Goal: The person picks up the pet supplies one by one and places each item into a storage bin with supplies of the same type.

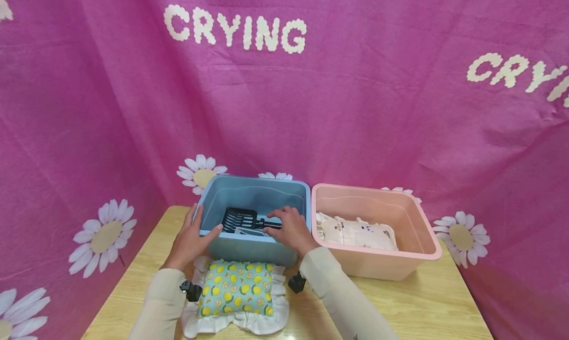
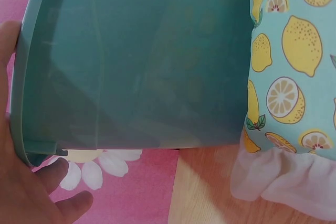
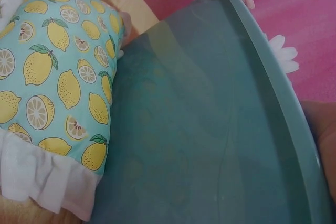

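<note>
A blue plastic bin [image 1: 255,246] stands on the table, with a black slotted scoop [image 1: 239,219] lying inside. My left hand [image 1: 190,243] rests at the bin's front left corner, thumb over the front rim and fingers along the left side. Over the scoop's handle reaches my right hand [image 1: 291,229], its thumb and forefinger apart on either side of the handle. Whether they touch it, I cannot tell. A greyish flat item [image 1: 249,232] shows partly below the scoop. Between my forearms lies a lemon-print pillow [image 1: 237,288] with white ruffles, against the bin's front wall.
To the right, a pink bin [image 1: 369,261] stands beside the blue one, holding a cream printed pillow [image 1: 355,231] with a frilled edge. A pink cloth [image 1: 284,107] with daisies and lettering hangs behind the wooden table [image 1: 426,300]. Small black devices [image 1: 191,290] sit at my wrists.
</note>
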Demonstrator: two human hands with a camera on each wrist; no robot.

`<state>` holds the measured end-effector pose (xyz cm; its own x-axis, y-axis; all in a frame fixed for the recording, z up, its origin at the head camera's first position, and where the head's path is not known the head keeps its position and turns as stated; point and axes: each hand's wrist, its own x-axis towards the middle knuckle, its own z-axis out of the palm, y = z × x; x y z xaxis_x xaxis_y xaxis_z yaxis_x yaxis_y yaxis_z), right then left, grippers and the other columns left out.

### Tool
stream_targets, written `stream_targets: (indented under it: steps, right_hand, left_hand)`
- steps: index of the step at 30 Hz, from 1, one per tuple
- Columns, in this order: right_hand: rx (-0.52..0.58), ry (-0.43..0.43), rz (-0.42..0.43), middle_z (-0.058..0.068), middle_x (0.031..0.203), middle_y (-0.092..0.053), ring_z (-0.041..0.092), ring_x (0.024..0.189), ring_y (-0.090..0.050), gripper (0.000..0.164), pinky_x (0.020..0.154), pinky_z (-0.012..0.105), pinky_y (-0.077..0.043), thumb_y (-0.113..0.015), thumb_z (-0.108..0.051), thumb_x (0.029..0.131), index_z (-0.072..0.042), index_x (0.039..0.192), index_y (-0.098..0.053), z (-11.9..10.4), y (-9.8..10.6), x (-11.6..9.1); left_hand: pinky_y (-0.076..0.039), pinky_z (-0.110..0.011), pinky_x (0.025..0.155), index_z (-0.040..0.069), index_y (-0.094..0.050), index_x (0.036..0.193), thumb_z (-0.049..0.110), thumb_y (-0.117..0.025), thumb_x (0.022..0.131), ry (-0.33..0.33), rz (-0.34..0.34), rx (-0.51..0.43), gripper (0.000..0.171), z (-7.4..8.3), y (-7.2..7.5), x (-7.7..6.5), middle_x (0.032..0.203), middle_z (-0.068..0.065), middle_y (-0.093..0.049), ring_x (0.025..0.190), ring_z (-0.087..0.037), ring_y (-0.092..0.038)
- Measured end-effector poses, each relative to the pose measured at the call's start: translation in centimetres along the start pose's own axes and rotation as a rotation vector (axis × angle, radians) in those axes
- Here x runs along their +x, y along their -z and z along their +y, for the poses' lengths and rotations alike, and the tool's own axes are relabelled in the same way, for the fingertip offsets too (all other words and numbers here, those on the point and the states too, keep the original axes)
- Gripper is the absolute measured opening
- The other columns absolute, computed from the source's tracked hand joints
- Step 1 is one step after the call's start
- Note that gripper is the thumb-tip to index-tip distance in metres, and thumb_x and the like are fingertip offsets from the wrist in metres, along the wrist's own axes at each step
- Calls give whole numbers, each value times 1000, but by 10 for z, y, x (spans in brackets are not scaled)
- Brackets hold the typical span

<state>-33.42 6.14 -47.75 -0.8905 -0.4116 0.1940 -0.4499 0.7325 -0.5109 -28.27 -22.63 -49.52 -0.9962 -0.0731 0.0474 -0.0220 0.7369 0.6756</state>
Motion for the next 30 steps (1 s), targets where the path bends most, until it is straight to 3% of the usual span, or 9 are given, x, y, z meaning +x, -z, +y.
stream_targets:
  steps: [30]
  right_hand:
    - [42, -39, 5, 4, 130, -53, 23, 123, -44, 57, 105, 46, -36, -73, -41, 85, -22, 135, -54, -3, 2, -1]
  left_hand:
    - [-31, -68, 100, 19, -4, 157, 64, -57, 85, 0, 15, -33, 100, 1, -1, 3, 162, -4, 4, 142, -44, -19]
